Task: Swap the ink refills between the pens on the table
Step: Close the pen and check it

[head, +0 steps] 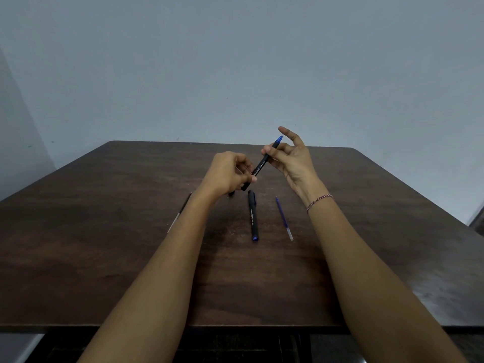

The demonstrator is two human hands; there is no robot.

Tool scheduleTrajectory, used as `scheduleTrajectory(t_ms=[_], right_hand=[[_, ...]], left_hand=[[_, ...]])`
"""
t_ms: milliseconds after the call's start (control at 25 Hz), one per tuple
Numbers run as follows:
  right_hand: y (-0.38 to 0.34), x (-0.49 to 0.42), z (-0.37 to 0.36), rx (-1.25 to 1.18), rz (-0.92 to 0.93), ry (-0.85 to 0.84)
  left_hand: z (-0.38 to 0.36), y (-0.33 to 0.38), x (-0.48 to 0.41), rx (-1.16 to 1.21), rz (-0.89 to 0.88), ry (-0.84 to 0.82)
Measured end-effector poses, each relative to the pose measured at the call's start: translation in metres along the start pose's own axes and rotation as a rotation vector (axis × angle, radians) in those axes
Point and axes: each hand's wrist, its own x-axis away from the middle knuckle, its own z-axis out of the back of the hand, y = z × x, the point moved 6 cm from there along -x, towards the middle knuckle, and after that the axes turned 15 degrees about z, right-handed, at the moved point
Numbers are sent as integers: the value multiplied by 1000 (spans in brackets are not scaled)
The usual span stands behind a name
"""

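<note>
A black pen barrel [262, 165] with a blue end plug is held tilted above the table, blue end up and to the right. My right hand [290, 158] pinches its upper part between thumb and fingers. My left hand [230, 172] grips its lower end. On the table below lies a second black pen [253, 214], capped, blue end toward me. To its right lies a blue ink refill [284, 218]. Another thin refill [180, 212] lies left of my left forearm, partly hidden. A small dark part [231, 193] sits under my left hand.
The dark wooden table [104, 231] has its front edge close to me and its far edge against a plain grey-blue wall. A floor strip shows past the table's right edge.
</note>
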Motion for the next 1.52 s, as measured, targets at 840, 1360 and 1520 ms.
scheduleTrajectory(t_ms=[840, 1360, 1520], right_hand=[[5, -2, 8, 46, -43, 16], [1, 1, 4, 10, -64, 9], [1, -1, 7, 9, -51, 24]], left_hand=[[1, -1, 1, 20, 2, 1], [0, -1, 1, 39, 19, -10], [0, 0, 1, 33, 10, -11]])
